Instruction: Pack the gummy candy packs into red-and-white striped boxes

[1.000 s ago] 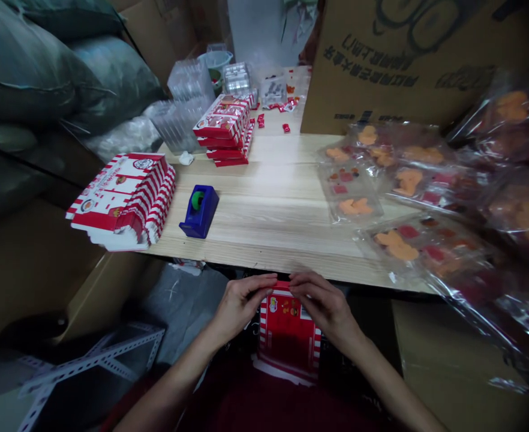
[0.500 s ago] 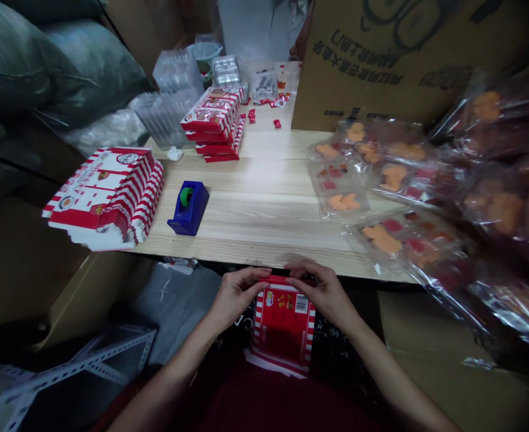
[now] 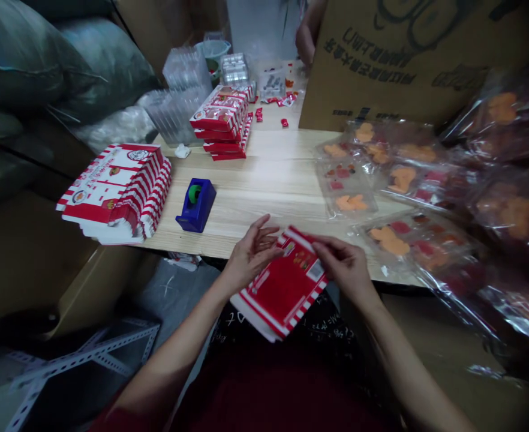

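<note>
My two hands hold a red and white striped carton (image 3: 282, 288) over the near edge of the wooden table (image 3: 268, 180). The carton is tilted, its far end raised to the right. My left hand (image 3: 251, 255) grips its left far corner, fingers partly spread. My right hand (image 3: 345, 267) pinches the right far corner near the barcode. A blue tape dispenser (image 3: 196, 205) stands on the table left of my left hand.
A stack of flat striped cartons (image 3: 116, 192) overhangs the table's left edge; filled cartons (image 3: 224, 123) are piled further back. Clear bags of orange and red items (image 3: 394, 180) cover the right side. A big cardboard box (image 3: 417, 60) stands behind, another person's hand (image 3: 307, 39) beside it.
The carton was lifted from my lap up to the table edge and turned from upright to tilted. Both hands moved up and forward with it.
</note>
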The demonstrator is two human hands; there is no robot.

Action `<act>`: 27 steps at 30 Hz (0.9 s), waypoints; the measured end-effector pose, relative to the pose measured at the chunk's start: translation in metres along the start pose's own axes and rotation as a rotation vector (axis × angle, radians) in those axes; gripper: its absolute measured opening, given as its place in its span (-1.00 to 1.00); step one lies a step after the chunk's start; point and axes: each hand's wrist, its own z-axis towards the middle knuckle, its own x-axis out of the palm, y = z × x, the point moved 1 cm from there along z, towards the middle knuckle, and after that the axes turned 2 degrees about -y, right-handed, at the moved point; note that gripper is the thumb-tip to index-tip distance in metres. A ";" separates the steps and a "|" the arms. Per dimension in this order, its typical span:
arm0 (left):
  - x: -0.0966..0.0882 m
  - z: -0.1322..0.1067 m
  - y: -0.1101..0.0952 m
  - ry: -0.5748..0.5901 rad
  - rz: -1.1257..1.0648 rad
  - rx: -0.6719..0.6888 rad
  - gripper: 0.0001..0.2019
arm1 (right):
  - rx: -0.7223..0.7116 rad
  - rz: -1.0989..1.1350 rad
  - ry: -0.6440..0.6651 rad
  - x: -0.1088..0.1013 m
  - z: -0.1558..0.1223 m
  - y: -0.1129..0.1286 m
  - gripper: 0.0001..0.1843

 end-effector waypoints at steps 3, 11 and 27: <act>-0.018 0.017 -0.001 0.179 0.066 -0.106 -0.47 | 0.020 0.048 -0.252 -0.011 0.024 -0.008 -0.55; -0.039 0.053 0.000 0.256 0.438 0.156 -0.73 | -0.054 -0.330 -0.196 -0.016 0.030 -0.043 -0.44; 0.095 0.255 -0.013 0.032 0.648 0.218 -0.33 | -0.169 -0.349 -0.428 0.008 0.073 -0.032 -0.70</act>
